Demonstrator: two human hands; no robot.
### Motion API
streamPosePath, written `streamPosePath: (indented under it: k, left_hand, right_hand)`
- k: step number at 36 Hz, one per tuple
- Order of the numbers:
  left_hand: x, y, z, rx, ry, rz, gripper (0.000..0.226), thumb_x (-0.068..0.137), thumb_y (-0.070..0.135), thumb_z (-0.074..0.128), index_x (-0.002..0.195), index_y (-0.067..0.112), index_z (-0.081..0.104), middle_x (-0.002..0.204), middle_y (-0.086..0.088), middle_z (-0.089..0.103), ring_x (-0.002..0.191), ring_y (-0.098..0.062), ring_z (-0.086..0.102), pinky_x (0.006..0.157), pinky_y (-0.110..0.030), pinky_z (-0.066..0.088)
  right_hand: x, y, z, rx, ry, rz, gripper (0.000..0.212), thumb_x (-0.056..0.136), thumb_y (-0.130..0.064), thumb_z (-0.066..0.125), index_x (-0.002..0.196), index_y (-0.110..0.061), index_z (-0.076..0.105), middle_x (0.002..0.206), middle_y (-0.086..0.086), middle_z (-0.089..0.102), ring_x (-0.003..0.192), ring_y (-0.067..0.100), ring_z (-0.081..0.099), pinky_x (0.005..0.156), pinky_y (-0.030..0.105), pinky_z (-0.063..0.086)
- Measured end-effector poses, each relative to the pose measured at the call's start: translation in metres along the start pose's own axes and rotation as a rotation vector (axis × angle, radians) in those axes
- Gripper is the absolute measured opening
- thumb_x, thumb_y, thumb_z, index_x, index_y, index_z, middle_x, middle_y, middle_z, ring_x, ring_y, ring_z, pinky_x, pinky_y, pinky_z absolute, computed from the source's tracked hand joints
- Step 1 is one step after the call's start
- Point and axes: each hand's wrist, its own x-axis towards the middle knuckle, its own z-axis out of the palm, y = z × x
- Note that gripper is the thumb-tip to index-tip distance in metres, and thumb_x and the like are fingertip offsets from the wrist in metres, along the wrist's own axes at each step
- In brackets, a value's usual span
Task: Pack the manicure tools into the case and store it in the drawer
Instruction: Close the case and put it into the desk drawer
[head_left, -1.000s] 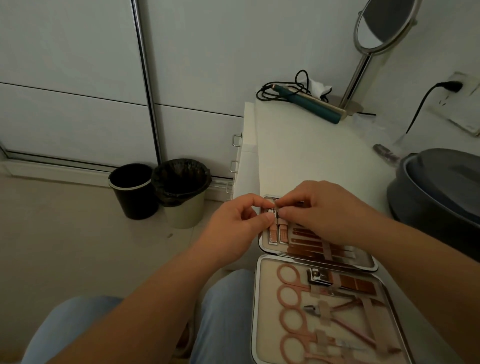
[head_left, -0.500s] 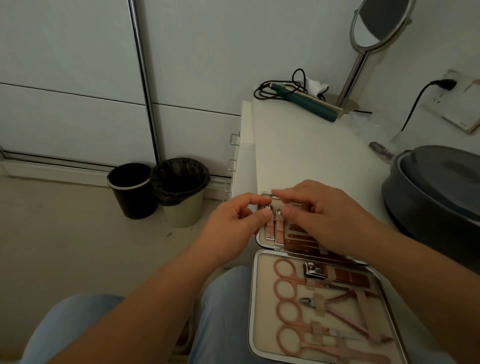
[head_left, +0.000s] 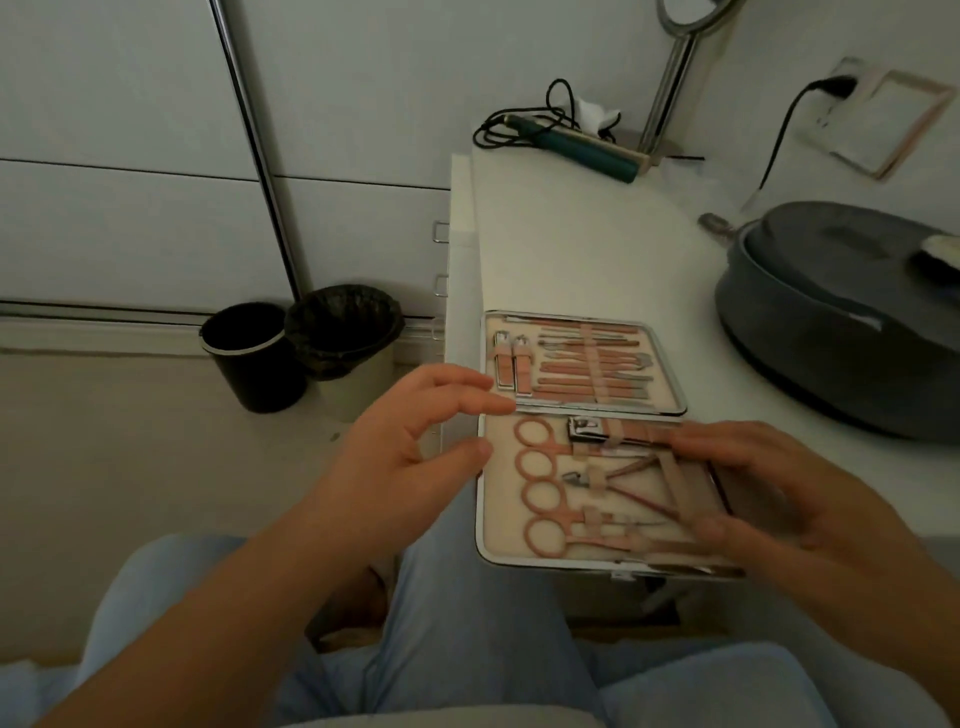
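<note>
The manicure case (head_left: 670, 364) lies open flat on the white desk (head_left: 582, 249), silver-rimmed with a beige lining. Its far half holds two small clippers (head_left: 511, 366) and a row of rose-gold tools under a strap. The near half holds rose-gold scissors (head_left: 540, 493), a large clipper (head_left: 589, 430) and nippers (head_left: 613, 480). My left hand (head_left: 410, 447) hovers at the case's left edge, fingers spread, holding nothing. My right hand (head_left: 774, 499) lies blurred over the right side of the near half, fingers spread, covering tool tips there.
A dark grey round bag (head_left: 841, 322) sits on the desk at right. A teal hair tool with black cord (head_left: 582, 145) and a mirror stand (head_left: 670, 78) are at the back. Drawer handles (head_left: 440, 231) show on the desk's left side. Two bins (head_left: 301, 353) stand on the floor.
Both hands have let go of the small clippers in the far half and drawn back toward me, opening out at the two sides of the near half. The view has tilted downward.
</note>
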Motion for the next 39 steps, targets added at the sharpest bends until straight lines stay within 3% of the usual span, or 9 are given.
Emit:
streamPosePath:
  k: [6,9,13,17,22,26,30,34,39]
  left_hand:
    - [-0.026,0.002,-0.002,0.019,-0.157,-0.012,0.057,0.062,0.004,0.049,0.102,0.043,0.061,0.13,0.029,0.044,0.122,0.011,0.036,0.092,-0.003,0.033]
    - [-0.032,0.003,-0.002,0.095,-0.222,0.002,0.065,0.064,0.004,0.052,0.109,0.05,0.052,0.134,0.038,0.031,0.127,0.014,0.027,0.095,-0.003,0.031]
    - [-0.034,0.005,0.003,0.136,-0.168,0.042,0.056,0.071,0.008,0.074,0.113,0.038,0.053,0.137,0.021,0.036,0.126,0.011,0.033,0.1,-0.006,0.029]
    - [-0.028,0.01,-0.001,0.054,-0.149,-0.051,0.048,0.068,0.011,0.076,0.106,0.037,0.061,0.13,0.024,0.044,0.117,0.013,0.041,0.093,-0.004,0.033]
    - [-0.012,0.02,-0.001,-0.102,-0.088,-0.136,0.035,0.058,0.042,0.071,0.092,0.042,0.067,0.11,0.018,0.063,0.108,-0.003,0.054,0.094,-0.032,0.04]
    - [0.006,0.026,0.004,-0.105,0.079,-0.158,0.021,0.068,0.048,0.067,0.083,0.034,0.069,0.093,0.01,0.065,0.08,-0.002,0.061,0.068,-0.015,0.048]
    - [0.029,0.026,0.01,-0.071,0.132,-0.236,0.016,0.075,0.046,0.061,0.077,0.033,0.069,0.084,0.013,0.069,0.075,0.002,0.062,0.067,-0.021,0.044]
    - [0.048,0.018,0.013,-0.076,0.126,-0.296,0.011,0.078,0.039,0.063,0.089,0.037,0.064,0.083,0.018,0.069,0.073,0.005,0.062,0.064,-0.018,0.046]
    - [0.067,0.005,0.013,-0.014,0.14,-0.382,0.051,0.072,0.037,0.068,0.12,0.036,0.049,0.103,0.014,0.059,0.09,-0.006,0.06,0.073,-0.027,0.052]
  right_hand:
    - [-0.016,0.007,0.005,-0.184,-0.147,-0.05,0.084,0.049,-0.085,0.05,0.124,-0.057,0.028,0.136,-0.046,0.014,0.13,-0.018,0.013,0.103,0.015,0.021]
    - [-0.017,0.008,0.009,-0.346,-0.196,-0.079,0.083,0.051,-0.084,0.05,0.121,-0.062,0.01,0.13,-0.055,-0.01,0.125,-0.026,-0.007,0.099,0.004,0.008]
    - [-0.016,0.012,0.014,-0.324,-0.043,-0.128,0.077,0.065,-0.046,0.073,0.119,-0.057,0.02,0.129,-0.046,0.014,0.122,-0.029,0.005,0.095,0.0,0.013]
    - [-0.013,0.012,0.009,-0.159,-0.008,-0.095,0.06,0.065,-0.059,0.068,0.114,-0.059,0.033,0.124,-0.045,0.03,0.12,-0.024,0.025,0.092,0.001,0.027]
    - [0.003,0.009,-0.003,0.097,0.1,-0.039,0.042,0.059,-0.057,0.061,0.1,-0.052,0.057,0.107,-0.035,0.058,0.1,-0.014,0.053,0.078,-0.002,0.035]
    - [0.03,0.011,-0.008,0.205,0.244,0.016,0.018,0.068,-0.046,0.071,0.082,-0.042,0.061,0.079,-0.037,0.063,0.077,-0.019,0.055,0.062,-0.004,0.036]
    - [0.063,0.013,-0.01,0.296,0.328,0.125,0.012,0.073,-0.042,0.063,0.082,-0.035,0.06,0.078,-0.018,0.064,0.066,-0.016,0.057,0.05,-0.001,0.039]
    - [0.094,0.02,-0.011,0.329,0.342,0.204,0.025,0.077,-0.04,0.064,0.096,-0.026,0.059,0.084,-0.018,0.06,0.07,-0.005,0.056,0.047,0.003,0.042]
    - [0.118,0.037,-0.004,0.281,0.265,0.307,0.025,0.076,-0.044,0.065,0.078,-0.019,0.063,0.075,-0.011,0.063,0.065,0.002,0.057,0.049,0.013,0.041]
